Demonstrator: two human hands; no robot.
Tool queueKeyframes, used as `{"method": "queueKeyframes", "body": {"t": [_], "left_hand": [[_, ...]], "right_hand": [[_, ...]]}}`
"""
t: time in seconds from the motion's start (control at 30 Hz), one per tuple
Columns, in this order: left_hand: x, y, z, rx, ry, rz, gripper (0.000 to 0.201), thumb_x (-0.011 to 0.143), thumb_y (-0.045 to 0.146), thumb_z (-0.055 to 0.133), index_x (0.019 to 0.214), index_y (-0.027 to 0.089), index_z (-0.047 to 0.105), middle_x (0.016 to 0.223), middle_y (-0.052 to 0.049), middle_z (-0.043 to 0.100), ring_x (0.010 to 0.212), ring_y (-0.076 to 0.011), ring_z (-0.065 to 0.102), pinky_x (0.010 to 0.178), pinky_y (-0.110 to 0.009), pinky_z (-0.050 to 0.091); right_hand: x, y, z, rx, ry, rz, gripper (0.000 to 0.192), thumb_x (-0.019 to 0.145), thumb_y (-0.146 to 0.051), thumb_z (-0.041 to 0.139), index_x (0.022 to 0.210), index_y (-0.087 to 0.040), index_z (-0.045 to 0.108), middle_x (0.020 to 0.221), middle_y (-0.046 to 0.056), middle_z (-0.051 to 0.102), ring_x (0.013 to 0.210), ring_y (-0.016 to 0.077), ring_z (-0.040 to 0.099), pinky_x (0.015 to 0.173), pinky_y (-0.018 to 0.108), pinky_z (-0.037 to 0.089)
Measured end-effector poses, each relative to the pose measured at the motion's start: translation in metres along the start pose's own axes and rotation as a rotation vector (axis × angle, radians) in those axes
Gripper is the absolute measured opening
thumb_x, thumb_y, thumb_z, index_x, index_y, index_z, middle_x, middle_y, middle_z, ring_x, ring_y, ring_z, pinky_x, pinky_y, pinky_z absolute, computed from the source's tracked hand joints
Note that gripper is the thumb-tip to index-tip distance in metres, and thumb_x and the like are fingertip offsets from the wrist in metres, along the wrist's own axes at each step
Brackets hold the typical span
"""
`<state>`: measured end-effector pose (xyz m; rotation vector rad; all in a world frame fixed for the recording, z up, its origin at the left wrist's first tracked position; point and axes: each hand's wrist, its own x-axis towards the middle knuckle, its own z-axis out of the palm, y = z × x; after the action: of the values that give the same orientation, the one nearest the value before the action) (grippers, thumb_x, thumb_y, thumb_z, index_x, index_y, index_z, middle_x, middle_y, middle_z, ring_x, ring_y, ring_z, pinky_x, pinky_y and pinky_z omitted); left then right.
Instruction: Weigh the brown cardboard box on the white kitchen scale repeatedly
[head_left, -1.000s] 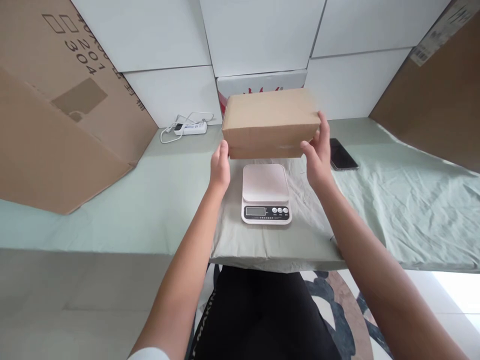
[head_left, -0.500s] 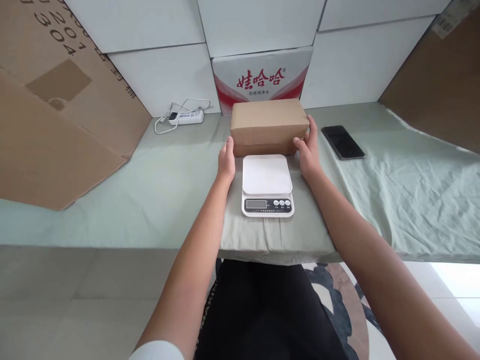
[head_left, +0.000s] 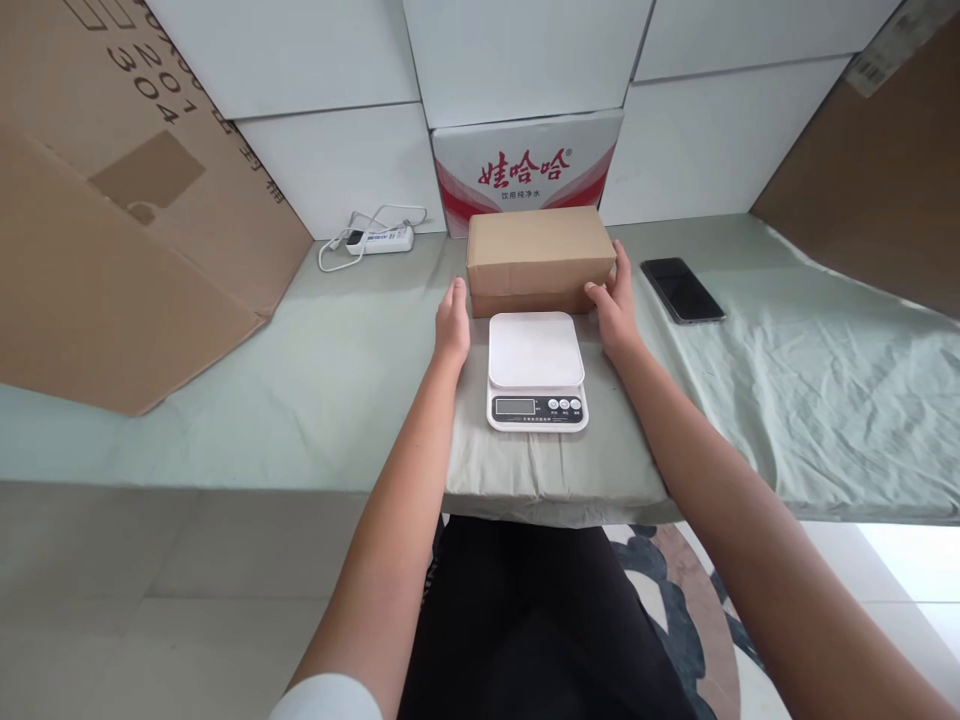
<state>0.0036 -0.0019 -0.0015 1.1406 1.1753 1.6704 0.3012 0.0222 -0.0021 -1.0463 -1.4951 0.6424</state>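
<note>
Pale green cloth covers the surface (head_left: 315,380), which is backed by white panels and a red-and-white printed carton (head_left: 525,170) at 12 o'clock. A closed brown cardboard box (head_left: 538,255) is seen resting on the cloth just behind a white digital scale (head_left: 535,368), which sits apart from it toward 6 o'clock.

The box is flanked by both hands. The left hand (head_left: 452,325) is held flat and open beside its left end, and whether it touches cannot be told. The right hand (head_left: 616,305) is pressed against the right end, fingers loosely curved, with nothing gripped.

The box is judged stiff, dry and fairly light, its plain kraft faces offering fair friction. It would best be taken by the two short ends, palms squeezing inward.

A dark phone (head_left: 682,290) lies at 2 o'clock, a white power strip (head_left: 379,240) at 10 o'clock, and large cardboard sheets (head_left: 112,230) lean at 9 o'clock.
</note>
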Motion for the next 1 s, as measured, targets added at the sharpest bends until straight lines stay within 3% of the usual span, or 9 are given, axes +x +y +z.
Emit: {"method": "queueKeyframes", "body": {"t": [0.1, 0.27, 0.4, 0.57, 0.83, 1.0], "left_hand": [[0.007, 0.003, -0.009, 0.006, 0.077, -0.097, 0.104, 0.097, 0.101, 0.052, 0.163, 0.022, 0.067, 0.188, -0.017, 0.052, 0.183, -0.0330, 0.040, 0.150, -0.048, 0.033], [0.008, 0.010, -0.013, -0.008, 0.082, -0.128, 0.108, 0.101, 0.099, 0.040, 0.171, 0.019, 0.059, 0.192, -0.018, 0.045, 0.183, -0.0308, 0.040, 0.147, -0.044, 0.039], [0.005, 0.009, -0.009, -0.014, 0.089, -0.112, 0.115, 0.099, 0.101, 0.040, 0.172, 0.014, 0.058, 0.191, -0.022, 0.045, 0.183, -0.0332, 0.039, 0.147, -0.044, 0.040], [0.004, 0.005, -0.008, -0.005, 0.068, -0.109, 0.110, 0.100, 0.101, 0.037, 0.172, 0.022, 0.059, 0.191, -0.017, 0.046, 0.182, -0.0321, 0.040, 0.147, -0.046, 0.039], [-0.001, 0.011, 0.001, -0.054, 0.138, -0.137, 0.081, 0.114, 0.077, 0.039, 0.166, 0.022, 0.066, 0.184, -0.015, 0.058, 0.178, -0.0295, 0.049, 0.147, -0.049, 0.040], [-0.002, 0.011, 0.001, -0.037, 0.099, -0.129, 0.091, 0.108, 0.089, 0.041, 0.165, 0.023, 0.068, 0.183, -0.016, 0.059, 0.179, -0.0324, 0.046, 0.147, -0.049, 0.041]], "right_hand": [[0.000, 0.004, -0.001, 0.005, 0.010, 0.016, 0.114, 0.090, -0.091, 0.062, 0.184, -0.039, 0.023, 0.176, 0.014, 0.061, 0.162, 0.0444, 0.059, 0.135, 0.079, 0.049], [-0.001, 0.005, -0.004, 0.045, 0.021, 0.061, 0.116, 0.084, -0.091, 0.068, 0.180, -0.041, 0.025, 0.168, 0.014, 0.067, 0.144, 0.0437, 0.069, 0.125, 0.078, 0.053], [-0.001, 0.007, -0.006, 0.046, 0.014, 0.092, 0.114, 0.085, -0.088, 0.067, 0.180, -0.042, 0.023, 0.167, 0.014, 0.067, 0.142, 0.0421, 0.070, 0.124, 0.075, 0.055], [-0.002, 0.007, -0.006, 0.028, -0.001, 0.051, 0.108, 0.090, -0.086, 0.064, 0.181, -0.042, 0.026, 0.166, 0.013, 0.068, 0.147, 0.0424, 0.067, 0.122, 0.076, 0.057], [-0.003, 0.001, -0.005, 0.013, 0.015, 0.070, 0.100, 0.090, -0.079, 0.068, 0.176, -0.037, 0.038, 0.170, 0.014, 0.066, 0.150, 0.0423, 0.066, 0.127, 0.074, 0.057], [-0.003, -0.003, -0.005, 0.027, 0.034, 0.061, 0.094, 0.087, -0.076, 0.071, 0.170, -0.038, 0.048, 0.168, 0.011, 0.068, 0.154, 0.0428, 0.064, 0.131, 0.074, 0.054]]}}
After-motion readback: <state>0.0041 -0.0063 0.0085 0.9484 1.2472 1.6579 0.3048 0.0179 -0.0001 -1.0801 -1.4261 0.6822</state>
